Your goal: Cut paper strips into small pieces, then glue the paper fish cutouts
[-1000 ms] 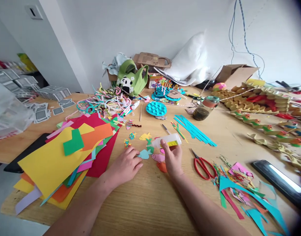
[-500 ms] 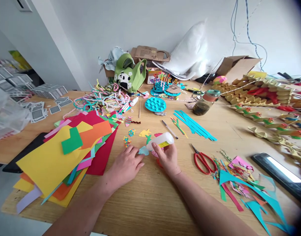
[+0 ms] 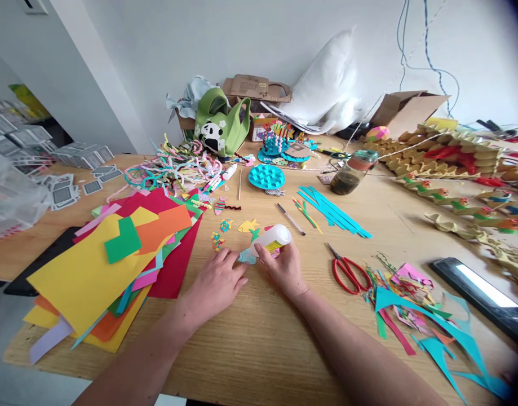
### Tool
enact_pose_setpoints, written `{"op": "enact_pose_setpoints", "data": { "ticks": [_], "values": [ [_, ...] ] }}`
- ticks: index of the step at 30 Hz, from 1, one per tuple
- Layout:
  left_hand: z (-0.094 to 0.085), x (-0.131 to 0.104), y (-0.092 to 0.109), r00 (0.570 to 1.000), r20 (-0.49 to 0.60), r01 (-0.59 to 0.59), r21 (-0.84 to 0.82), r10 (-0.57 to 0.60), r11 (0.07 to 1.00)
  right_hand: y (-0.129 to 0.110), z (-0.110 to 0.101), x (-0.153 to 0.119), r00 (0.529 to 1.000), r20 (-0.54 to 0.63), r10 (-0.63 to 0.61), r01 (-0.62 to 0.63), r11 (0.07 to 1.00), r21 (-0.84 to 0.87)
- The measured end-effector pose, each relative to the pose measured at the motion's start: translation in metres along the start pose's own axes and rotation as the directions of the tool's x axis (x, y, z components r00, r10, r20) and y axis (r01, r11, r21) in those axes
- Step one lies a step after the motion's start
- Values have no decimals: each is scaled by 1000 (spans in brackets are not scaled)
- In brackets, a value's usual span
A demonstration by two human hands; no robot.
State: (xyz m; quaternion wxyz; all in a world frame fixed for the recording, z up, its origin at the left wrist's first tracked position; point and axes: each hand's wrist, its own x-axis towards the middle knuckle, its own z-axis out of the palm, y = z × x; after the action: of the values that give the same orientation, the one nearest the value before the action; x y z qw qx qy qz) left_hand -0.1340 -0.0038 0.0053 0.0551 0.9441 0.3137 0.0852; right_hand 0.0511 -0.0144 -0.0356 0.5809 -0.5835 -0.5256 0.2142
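Note:
My right hand [image 3: 286, 269] is wrapped round a white glue bottle [image 3: 272, 241] with a yellow label, tilted so its nozzle end points down and left. Under that end lies a light blue paper fish [image 3: 247, 256], partly covered. My left hand [image 3: 218, 279] lies low on the table, thumb apart, its fingertips at the fish's left edge. Just beyond are a yellow paper fish [image 3: 247, 226] and a green cut-out [image 3: 254, 234]. Pink paper pieces are half hidden behind the bottle and right hand. Small piles of coloured bits [image 3: 217, 241] sit beyond my left fingers.
Coloured paper sheets [image 3: 85, 270] are stacked at left. Red-handled scissors [image 3: 349, 275], paper scraps [image 3: 428, 310] and a phone [image 3: 482, 296] lie at right. Farther back are a pen [image 3: 291, 219], blue strips [image 3: 332, 211], a blue disc [image 3: 266, 177] and a glass jar [image 3: 354, 173].
The glue bottle and my right hand have shifted slightly left, over the light blue fish. My left hand stays nearly in place. The whole view has shifted slightly.

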Motion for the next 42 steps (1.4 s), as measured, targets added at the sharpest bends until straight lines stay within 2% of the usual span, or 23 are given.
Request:
{"op": "enact_pose_setpoints", "data": {
  "ticks": [5,9,15,22,28,37,42],
  "values": [
    [0,-1,1,1000,2,7,-6,-7,1000,2,0,2,999,6,-37,37,994,-105],
    [-1,0,1,1000,15,6,3,-6,1000,0,2,3,999,7,-40,41,992,-116],
    [0,-1,0,1000,17,3,11,-3,1000,2,3,3,999,22,41,-41,999,-12],
    [1,-1,0,1000,-5,-5,-16,5,1000,-11,1,10,983,-26,179,-177,982,69],
    [1,-1,0,1000,-3,2,-14,-2,1000,-16,-3,18,977,-22,212,-201,948,247],
    [0,-1,0,1000,-5,2,-18,-2,1000,-10,-3,16,945,2,327,-304,876,374],
    [1,-1,-1,1000,-4,2,-25,-3,1000,-10,-3,15,953,30,301,-284,856,432]
  ]
}}
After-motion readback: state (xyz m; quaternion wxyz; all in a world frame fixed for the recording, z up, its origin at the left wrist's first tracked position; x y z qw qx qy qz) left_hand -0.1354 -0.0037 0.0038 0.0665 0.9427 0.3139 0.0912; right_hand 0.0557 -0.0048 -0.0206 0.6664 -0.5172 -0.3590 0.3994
